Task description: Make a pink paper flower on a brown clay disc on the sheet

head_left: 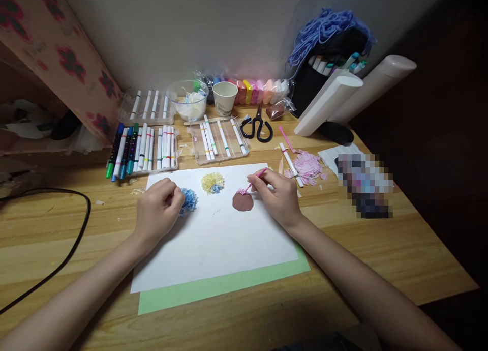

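Scissors [257,127], cup [224,97], bowl [187,99] well beyond the fingers; marker trays [143,146] far left of them; black cable [49,239] left.

Wooden desk [381,259] w/ white sheet [217,244], marker trays [219,140], scissors [257,127], cup [224,97], cable [64,249].

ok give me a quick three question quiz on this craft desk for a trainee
1. True or false: the right hand holds a pink stick over the brown clay disc.
2. Which tuft does the left hand touch: A yellow, B blue, C pink?
3. What lies under the white paper?

Key: 1 true. 2 B, the blue tuft; the yellow tuft sits apart. 3 A green sheet.
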{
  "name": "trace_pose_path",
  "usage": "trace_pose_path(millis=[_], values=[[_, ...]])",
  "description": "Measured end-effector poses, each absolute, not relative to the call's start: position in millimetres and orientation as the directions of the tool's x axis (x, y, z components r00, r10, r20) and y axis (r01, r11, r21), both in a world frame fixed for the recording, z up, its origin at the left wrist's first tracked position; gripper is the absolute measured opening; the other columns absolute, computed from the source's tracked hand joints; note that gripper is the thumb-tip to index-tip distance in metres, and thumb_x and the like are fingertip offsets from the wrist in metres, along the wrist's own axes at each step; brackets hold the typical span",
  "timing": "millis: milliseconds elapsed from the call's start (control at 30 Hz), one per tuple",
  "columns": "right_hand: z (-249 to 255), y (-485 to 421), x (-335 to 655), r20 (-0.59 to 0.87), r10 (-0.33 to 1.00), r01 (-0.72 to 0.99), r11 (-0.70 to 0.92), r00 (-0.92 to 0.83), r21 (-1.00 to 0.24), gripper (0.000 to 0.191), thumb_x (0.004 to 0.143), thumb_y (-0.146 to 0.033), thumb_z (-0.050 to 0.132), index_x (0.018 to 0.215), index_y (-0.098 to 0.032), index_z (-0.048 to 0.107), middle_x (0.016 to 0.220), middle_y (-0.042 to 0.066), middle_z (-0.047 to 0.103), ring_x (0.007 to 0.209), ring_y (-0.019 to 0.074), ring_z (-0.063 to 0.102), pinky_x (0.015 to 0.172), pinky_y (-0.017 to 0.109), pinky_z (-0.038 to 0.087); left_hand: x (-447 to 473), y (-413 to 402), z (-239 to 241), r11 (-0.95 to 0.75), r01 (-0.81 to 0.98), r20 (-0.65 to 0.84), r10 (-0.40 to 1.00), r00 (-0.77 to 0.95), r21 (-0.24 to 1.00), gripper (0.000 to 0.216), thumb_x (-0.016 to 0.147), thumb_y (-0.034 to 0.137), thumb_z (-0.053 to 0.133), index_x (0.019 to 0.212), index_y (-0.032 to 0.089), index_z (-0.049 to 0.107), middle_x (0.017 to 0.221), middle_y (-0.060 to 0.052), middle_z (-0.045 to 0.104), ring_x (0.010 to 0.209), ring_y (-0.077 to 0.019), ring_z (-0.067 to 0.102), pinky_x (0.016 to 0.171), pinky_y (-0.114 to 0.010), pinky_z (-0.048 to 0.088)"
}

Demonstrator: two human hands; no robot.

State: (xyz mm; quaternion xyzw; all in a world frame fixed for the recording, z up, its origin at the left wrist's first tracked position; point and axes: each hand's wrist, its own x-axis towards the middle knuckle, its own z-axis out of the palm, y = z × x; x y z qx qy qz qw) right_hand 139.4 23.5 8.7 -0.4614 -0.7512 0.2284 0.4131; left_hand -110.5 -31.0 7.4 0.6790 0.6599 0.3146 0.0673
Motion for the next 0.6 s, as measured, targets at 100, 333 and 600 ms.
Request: trace_pose_path(millis=[100,333,600], values=[[14.2,21.0,144.5,0.451,0.877,0.465,0.473,-0.165,-0.748,0.023,0.09,-0.032,0.055,0.072,-0.02,0.061,0.061,0.0,0.063,0.055,0.013,0.058,0.056,0.027,0.044,-110.8,-31.3,6.8,-0.122,0.855,0.339,0.938,-0.066,0.504,0.031,0.083,0.019,0.043,0.055,0.019,0.032,0.055,0.003,0.034,0.053,-0.0114,0.036,0.055,-0.027,0.027],[40.8,36.6,195.3,0.58,0.808,0.423,0.492,0.104,-0.761,0.021,0.093,-0.036,0.048,0.092,-0.023,0.065,0.078,0.004,0.07,0.068,0.0166,0.064,0.062,0.03,0.047,-112.0,-33.6,11.7,-0.253,0.859,0.409,0.911,0.056,0.445,0.031,0.083,0.015,0.045,0.056,0.02,0.031,0.056,0.003,0.034,0.054,-0.0124,0.036,0.055,-0.028,0.027],[21.3,59.5,266.3,0.287,0.942,0.741,0.315,-0.172,-0.593,0.015,0.089,-0.026,0.053,0.093,-0.02,0.066,0.094,0.005,0.072,0.085,0.0204,0.065,0.072,0.032,0.046,-58.1,-57.1,27.4,-0.745,0.625,0.471,0.649,0.597,0.233,0.023,0.077,0.007,0.049,0.06,0.02,0.04,0.056,0.001,0.039,0.054,-0.0145,0.033,0.05,-0.029,0.025]])
